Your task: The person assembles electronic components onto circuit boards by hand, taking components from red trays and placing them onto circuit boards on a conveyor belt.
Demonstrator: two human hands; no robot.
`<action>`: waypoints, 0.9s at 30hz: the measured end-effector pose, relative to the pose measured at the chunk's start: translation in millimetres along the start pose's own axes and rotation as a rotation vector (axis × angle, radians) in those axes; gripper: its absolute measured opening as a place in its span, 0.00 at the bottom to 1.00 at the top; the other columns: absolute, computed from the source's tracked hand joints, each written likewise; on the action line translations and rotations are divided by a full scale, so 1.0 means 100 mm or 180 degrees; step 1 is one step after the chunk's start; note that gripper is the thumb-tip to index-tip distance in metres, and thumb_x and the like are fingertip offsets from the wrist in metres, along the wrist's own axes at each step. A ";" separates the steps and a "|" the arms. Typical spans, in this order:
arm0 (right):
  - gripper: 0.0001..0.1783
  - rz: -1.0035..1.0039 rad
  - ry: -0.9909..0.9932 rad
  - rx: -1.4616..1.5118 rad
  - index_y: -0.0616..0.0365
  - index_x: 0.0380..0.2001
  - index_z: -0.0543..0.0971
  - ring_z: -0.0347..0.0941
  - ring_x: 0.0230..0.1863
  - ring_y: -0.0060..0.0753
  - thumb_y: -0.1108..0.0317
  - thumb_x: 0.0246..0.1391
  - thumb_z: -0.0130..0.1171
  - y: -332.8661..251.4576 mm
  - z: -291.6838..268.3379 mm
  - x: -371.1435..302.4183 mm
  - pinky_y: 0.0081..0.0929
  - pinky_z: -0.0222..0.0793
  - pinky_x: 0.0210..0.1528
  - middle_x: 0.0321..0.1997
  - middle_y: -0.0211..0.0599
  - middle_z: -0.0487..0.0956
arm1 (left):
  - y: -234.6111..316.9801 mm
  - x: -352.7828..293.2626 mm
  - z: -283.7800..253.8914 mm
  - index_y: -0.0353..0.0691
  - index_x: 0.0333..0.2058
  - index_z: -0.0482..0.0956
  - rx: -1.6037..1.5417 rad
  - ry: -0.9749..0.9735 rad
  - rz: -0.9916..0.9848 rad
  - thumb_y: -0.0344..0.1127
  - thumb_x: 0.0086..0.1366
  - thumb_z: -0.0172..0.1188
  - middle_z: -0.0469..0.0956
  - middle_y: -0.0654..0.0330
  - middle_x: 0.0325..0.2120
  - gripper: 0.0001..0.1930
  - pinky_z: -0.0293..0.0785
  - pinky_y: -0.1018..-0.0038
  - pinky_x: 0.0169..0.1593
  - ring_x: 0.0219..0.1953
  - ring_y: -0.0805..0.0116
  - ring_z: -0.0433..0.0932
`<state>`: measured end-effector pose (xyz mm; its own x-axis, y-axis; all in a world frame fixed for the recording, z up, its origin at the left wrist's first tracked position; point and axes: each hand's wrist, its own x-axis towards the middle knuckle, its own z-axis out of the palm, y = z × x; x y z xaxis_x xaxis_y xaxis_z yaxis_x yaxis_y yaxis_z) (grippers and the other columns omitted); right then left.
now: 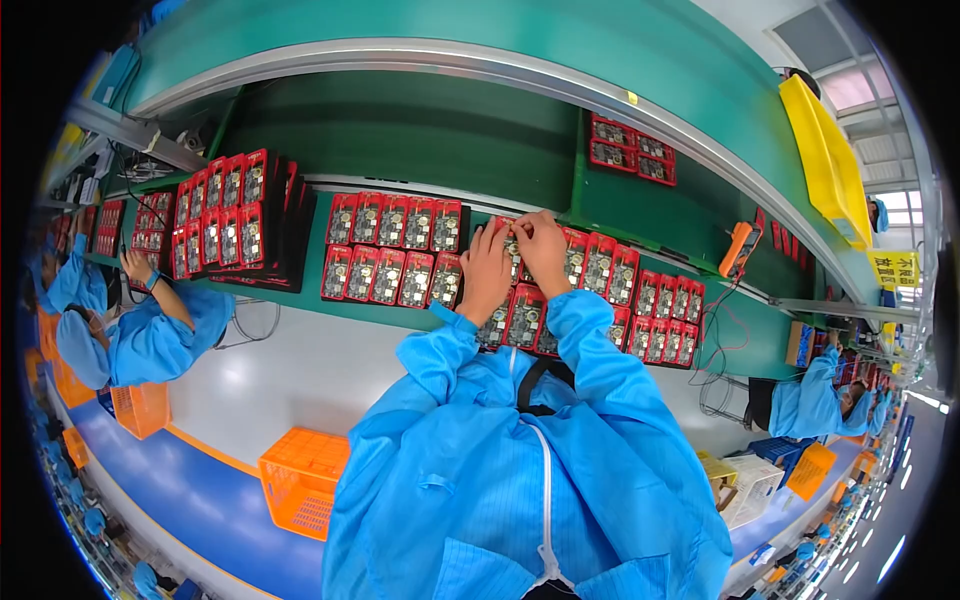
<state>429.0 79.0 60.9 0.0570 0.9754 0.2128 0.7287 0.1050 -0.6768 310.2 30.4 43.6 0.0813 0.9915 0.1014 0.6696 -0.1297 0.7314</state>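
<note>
Both of my hands meet over the far row of a black tray of red plastic housings (pixel 527 318), each housing with a circuit board inside. My left hand (pixel 485 268) has its fingers bent over the far end of one red housing (pixel 514 262). Close against it, my right hand (pixel 542 256) reaches to the same end with curled fingers. The fingertips are drawn together, and what lies between them is too small to make out. My hands and wrists cover parts of the neighbouring housings.
Another tray of red housings (pixel 390 250) lies to the left, beyond it a tall stack of such trays (pixel 235 215). More housings (pixel 665 318) lie to the right. An orange handheld meter (pixel 738 248) leans near the shelf. Co-workers in blue sit on both sides; an orange crate (pixel 300 480) stands behind left.
</note>
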 end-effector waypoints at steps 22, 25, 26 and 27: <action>0.03 -0.0133 0.0001 -0.0152 0.53 0.28 0.81 0.76 0.30 0.45 0.68 0.47 0.63 -0.12 -0.03 0.01 0.38 0.69 0.30 0.29 0.34 0.76 | 0.02 0.08 0.08 0.39 0.49 0.74 -0.1463 0.0133 -0.1081 0.31 0.61 0.50 0.57 0.52 0.61 0.17 0.61 0.62 0.60 0.61 0.51 0.61; 0.03 -0.0019 -0.0076 -0.0088 0.53 0.27 0.81 0.76 0.31 0.45 0.68 0.47 0.62 -0.14 -0.03 0.01 0.39 0.70 0.31 0.30 0.34 0.77 | 0.00 0.07 0.09 0.39 0.48 0.75 -0.1423 0.0262 -0.1001 0.31 0.61 0.51 0.57 0.51 0.60 0.16 0.60 0.61 0.60 0.61 0.50 0.60; 0.03 -0.0004 -0.0097 -0.0087 0.53 0.27 0.81 0.76 0.31 0.46 0.69 0.48 0.62 -0.14 -0.03 0.01 0.39 0.70 0.31 0.31 0.34 0.77 | 0.00 0.06 0.09 0.38 0.47 0.75 -0.1373 0.0261 -0.1013 0.31 0.61 0.51 0.57 0.51 0.60 0.16 0.60 0.60 0.60 0.62 0.50 0.60; 0.03 -0.0006 -0.0102 -0.0086 0.53 0.27 0.81 0.76 0.31 0.46 0.69 0.48 0.62 -0.14 -0.03 0.01 0.39 0.70 0.31 0.31 0.34 0.77 | 0.01 0.06 0.09 0.38 0.47 0.75 -0.1322 0.0261 -0.1026 0.32 0.61 0.51 0.58 0.50 0.59 0.15 0.60 0.59 0.60 0.62 0.50 0.60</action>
<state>420.8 78.4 72.5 0.0341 0.9810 0.1910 0.7469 0.1020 -0.6570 318.2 36.2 39.2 -0.1494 0.9799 -0.1323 0.3009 0.1725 0.9379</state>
